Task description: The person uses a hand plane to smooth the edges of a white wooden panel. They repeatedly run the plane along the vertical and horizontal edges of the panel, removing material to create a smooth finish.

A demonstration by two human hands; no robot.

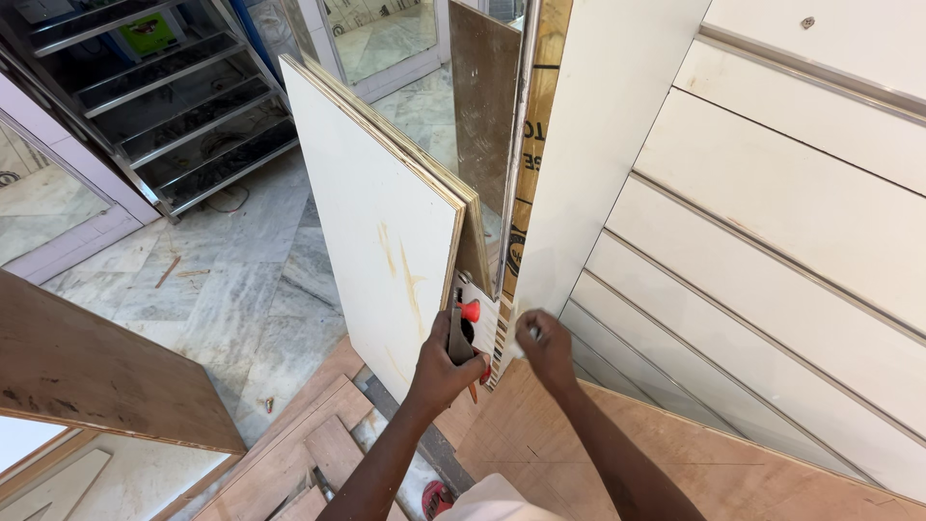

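Observation:
My left hand (442,362) grips a small hand tool with a red knob (470,311), pressed low against the edge of a white laminated plywood panel (381,222) that stands upright. My right hand (546,349) rests on the lower edge of a tall white upright board (593,145), fingers curled on a small pale piece. Between the two boards, layered plywood edges (501,342) show.
A slatted white wall panel (772,222) fills the right side. Brown plywood sheets lie at the left (106,371) and underfoot (617,425). Wood offcuts (309,453) sit on the marble floor (241,280). Metal stairs (174,106) rise at the upper left.

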